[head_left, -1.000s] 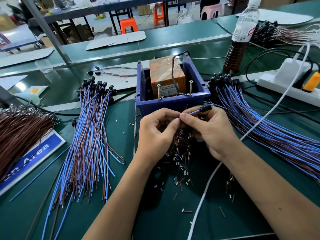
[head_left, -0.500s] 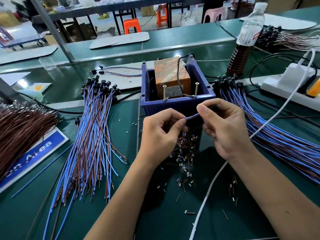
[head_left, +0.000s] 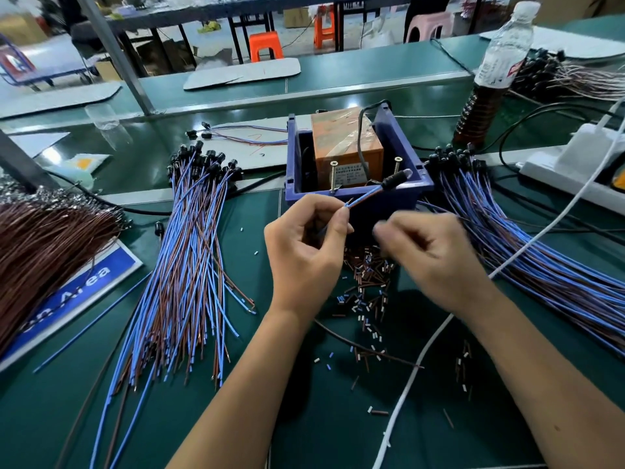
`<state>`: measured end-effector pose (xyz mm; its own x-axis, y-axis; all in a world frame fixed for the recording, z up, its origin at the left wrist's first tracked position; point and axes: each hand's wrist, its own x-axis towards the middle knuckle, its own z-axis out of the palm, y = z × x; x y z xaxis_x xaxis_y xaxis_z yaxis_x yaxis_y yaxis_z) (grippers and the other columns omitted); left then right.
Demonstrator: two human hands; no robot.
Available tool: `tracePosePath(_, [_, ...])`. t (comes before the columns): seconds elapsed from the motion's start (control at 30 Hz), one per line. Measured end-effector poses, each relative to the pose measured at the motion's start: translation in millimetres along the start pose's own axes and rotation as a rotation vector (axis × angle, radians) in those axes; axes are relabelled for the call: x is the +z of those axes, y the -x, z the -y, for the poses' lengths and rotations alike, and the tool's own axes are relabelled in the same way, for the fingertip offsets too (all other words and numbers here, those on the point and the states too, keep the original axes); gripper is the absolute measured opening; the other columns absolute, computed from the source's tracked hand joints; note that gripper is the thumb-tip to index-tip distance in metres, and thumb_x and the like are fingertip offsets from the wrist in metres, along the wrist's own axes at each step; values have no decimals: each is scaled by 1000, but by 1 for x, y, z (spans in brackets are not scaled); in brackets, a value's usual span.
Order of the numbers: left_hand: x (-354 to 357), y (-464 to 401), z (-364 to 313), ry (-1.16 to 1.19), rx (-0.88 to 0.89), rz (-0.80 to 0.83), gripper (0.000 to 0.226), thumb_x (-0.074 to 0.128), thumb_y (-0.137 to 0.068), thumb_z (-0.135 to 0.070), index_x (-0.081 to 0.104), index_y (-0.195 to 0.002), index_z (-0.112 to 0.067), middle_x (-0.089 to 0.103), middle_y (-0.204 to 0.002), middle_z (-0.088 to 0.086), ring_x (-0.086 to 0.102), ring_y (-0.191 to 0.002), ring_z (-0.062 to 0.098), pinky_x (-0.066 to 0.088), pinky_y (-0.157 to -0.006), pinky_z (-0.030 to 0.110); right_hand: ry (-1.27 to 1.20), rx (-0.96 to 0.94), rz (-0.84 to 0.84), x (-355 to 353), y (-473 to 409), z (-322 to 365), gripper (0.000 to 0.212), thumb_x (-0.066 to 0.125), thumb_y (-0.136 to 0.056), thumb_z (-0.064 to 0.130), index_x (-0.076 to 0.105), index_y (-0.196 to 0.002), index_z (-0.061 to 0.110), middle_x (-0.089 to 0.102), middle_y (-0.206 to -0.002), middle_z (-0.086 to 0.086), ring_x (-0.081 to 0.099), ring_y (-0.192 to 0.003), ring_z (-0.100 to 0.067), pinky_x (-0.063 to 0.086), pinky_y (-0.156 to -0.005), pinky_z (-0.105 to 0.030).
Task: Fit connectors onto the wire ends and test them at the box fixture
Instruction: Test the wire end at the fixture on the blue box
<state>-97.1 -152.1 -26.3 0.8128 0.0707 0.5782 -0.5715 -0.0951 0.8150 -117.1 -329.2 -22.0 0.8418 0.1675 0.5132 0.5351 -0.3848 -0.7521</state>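
Observation:
My left hand (head_left: 304, 252) pinches a blue and brown wire pair (head_left: 363, 196) between thumb and forefinger. The pair points up and right, and its black connector (head_left: 392, 180) with a clear tip hovers over the front rim of the blue box fixture (head_left: 404, 143). Inside the box sits an orange taped unit (head_left: 341, 140) with two upright screws (head_left: 333, 176) at its front. My right hand (head_left: 436, 258) is blurred, off the wire, with curled fingers just above a pile of small cut sleeves (head_left: 365, 286).
A bundle of blue and brown wires with black connectors (head_left: 182, 265) lies at the left, another (head_left: 527, 248) at the right. Brown wires (head_left: 40, 245) cover a blue sign (head_left: 77, 292). A bottle (head_left: 490, 79), a power strip (head_left: 575, 170) and a white cable (head_left: 422, 360) are at the right.
My right hand has let go of the connector end and dropped down and right. The left hand keeps the wire, whose connector now points at the box rim.

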Motion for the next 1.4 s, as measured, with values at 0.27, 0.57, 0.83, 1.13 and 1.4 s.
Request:
tracePosePath(0.27, [-1,0,1,-40,39,16,9,66,-95,-3,71,-87,-6,69,-72,1,68,-68,20,56,-65,32,564,-140,646,32,6,24,41,64,-83,68,66,-84,27,68,-88,11,62,-84,-17,51,-74,-40])
tracePosePath(0.57, [-3,-1,-3,-41,23,-16,11,63,-96,-3,68,-87,-8,65,-69,4,61,-64,16,48,-62,25,651,-137,692,33,8,30,18,52,-98,44,51,-90,28,61,-96,8,60,-84,-19,37,-65,-34])
tracePosePath(0.83, [-2,-2,0,-32,-34,-28,13,62,-98,-5,63,-86,-9,66,-65,2,63,-60,19,50,-60,29,424,24,680,17,4,25,14,60,-99,36,50,-89,34,63,-80,14,56,-72,-10,42,-67,-31])
tracePosePath(1.13, [-2,-4,1,56,-71,-88,16,70,-97,-10,66,-82,-16,76,-76,5,59,-58,4,43,-60,16,-568,243,770,-10,2,10,19,58,-105,9,75,-113,11,77,-88,-11,49,-62,-28,37,-56,-40])
tracePosePath(1.4, [-2,-5,0,133,-81,-131,21,59,-104,-22,75,-93,-16,77,-84,5,46,-55,10,39,-55,22,-798,196,318,-3,2,0,23,68,-98,35,80,-103,16,72,-78,-8,43,-53,-11,24,-47,-27])
